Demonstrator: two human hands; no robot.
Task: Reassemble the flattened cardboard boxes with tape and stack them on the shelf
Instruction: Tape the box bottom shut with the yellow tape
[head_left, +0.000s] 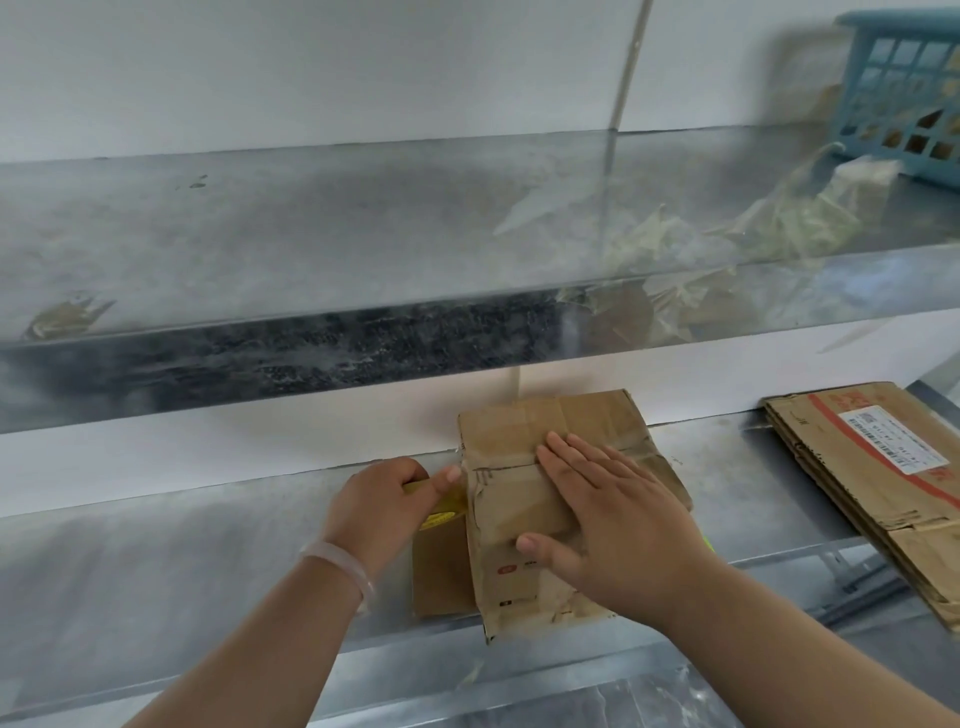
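- Grey metal shelving stands against a white wall. The work is on the lower shelf, with the upper shelf above it.
- One small cardboard box stands near the middle of the lower shelf, already folded into shape, its top flaps meeting along a seam.
- The right hand lies flat on the box top, fingers straight and close together, thumb spread out, pressing the flaps down.
- The left hand, just beside the box's left edge, is curled round a yellowish tape roll, with the thumb at the end of the seam.
- A clear strip seems to run from the roll onto the box, though the blur makes this hard to confirm.
- This box appears to be in the middle of having its top seam sealed. Whether its underside is taped cannot be seen.
- A pile of flattened boxes lies at the right of the same shelf, well apart from the hands and not yet made up.
- No finished box is visible anywhere on the shelves, so most of the task probably remains: finish this seam, place the box, then work through the pile.
- Crumpled tape scraps and a blue basket sit on the upper shelf at the right.
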